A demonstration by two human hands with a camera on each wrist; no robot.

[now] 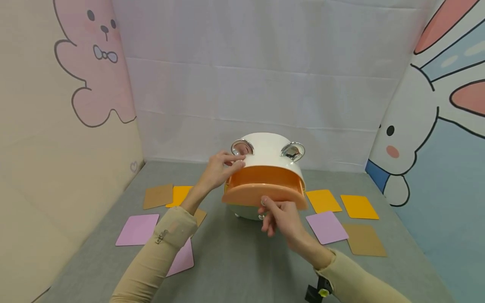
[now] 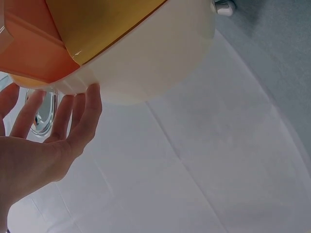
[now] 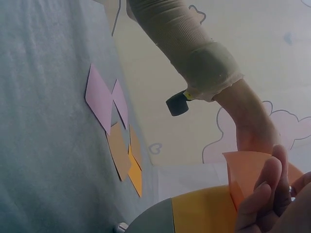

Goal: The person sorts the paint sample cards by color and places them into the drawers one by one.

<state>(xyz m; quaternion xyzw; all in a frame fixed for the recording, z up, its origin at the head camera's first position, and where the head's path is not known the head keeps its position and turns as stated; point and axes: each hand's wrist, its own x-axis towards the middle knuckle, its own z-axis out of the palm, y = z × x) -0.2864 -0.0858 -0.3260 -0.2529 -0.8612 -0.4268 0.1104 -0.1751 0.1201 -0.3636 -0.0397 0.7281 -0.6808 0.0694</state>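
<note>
A rounded white storage box (image 1: 267, 147) with two shiny silver eye-like handles stands on the table. Its orange drawer (image 1: 265, 192) is pulled partly out at the front, and the inside shows. My left hand (image 1: 223, 168) touches the box's side by the left silver handle (image 1: 241, 147). In the left wrist view its extended fingertips (image 2: 92, 90) rest against the white shell. Thumb and index finger of my right hand (image 1: 282, 216) pinch a small silver knob (image 3: 291, 190) at the drawer's front; the other fingers curl loosely beneath.
Purple (image 1: 137, 229), brown (image 1: 158, 196) and yellow cards (image 1: 179, 195) lie left of the box, some behind my left forearm. More purple (image 1: 327, 227), yellow (image 1: 359, 206) and brown cards (image 1: 365, 240) lie at the right. A white cloth wall (image 1: 265, 84) stands behind the grey table (image 1: 242, 269).
</note>
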